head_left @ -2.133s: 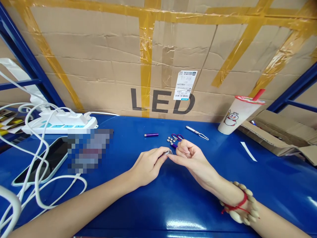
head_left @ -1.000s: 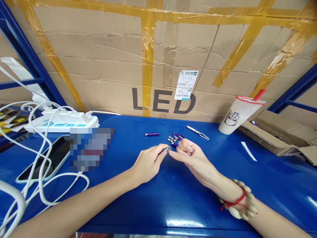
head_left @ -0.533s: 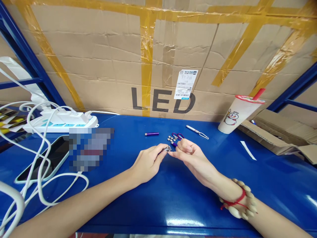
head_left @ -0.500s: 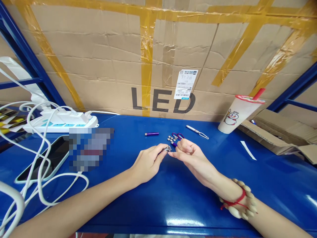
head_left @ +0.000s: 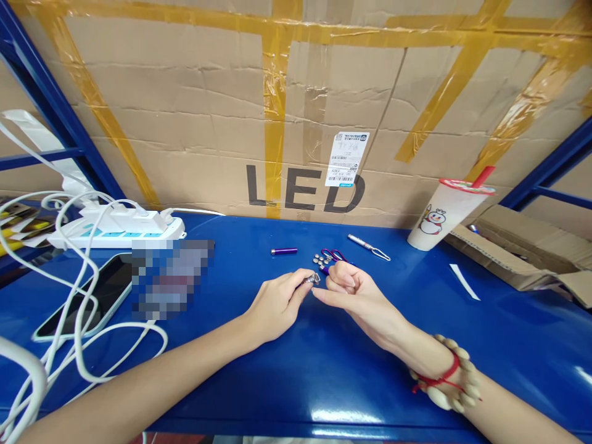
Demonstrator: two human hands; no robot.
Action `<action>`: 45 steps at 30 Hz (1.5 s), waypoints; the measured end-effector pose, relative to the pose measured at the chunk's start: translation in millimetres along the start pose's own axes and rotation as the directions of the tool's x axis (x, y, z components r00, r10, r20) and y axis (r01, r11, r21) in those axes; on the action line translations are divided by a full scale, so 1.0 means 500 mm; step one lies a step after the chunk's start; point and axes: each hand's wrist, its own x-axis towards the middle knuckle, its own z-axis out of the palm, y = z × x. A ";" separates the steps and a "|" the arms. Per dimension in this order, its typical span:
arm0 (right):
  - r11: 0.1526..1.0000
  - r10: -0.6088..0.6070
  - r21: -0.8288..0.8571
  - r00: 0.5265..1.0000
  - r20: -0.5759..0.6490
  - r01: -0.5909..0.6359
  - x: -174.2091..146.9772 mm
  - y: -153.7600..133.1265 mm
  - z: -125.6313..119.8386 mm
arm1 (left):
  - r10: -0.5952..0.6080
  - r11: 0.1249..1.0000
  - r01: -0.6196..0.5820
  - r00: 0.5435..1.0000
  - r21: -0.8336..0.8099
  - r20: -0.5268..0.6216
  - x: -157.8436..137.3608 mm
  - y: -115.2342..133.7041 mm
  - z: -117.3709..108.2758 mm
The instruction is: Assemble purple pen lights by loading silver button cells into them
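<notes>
One small, shiny metal part [head_left: 311, 279] is pinched in the fingertips of the left hand [head_left: 276, 308]. Just right of the part, the right hand [head_left: 358, 293] is curled; whether it holds anything, I cannot tell. Beyond the part lie at least four round button cells [head_left: 320, 260] and two smooth purple tubes [head_left: 284, 251].

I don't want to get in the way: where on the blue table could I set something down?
The table is bare between the right arm and paper strip; also between the left hand, lone purple tube and pixelated item. Crowded: around the discs by the right hand, and at left, where cables cross the phone.
</notes>
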 end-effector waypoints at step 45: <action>0.378 -0.556 -0.682 0.743 0.374 0.626 0.060 0.026 -0.072 | 0.105 0.988 -0.120 0.983 0.097 0.151 -0.009 -0.002 -0.013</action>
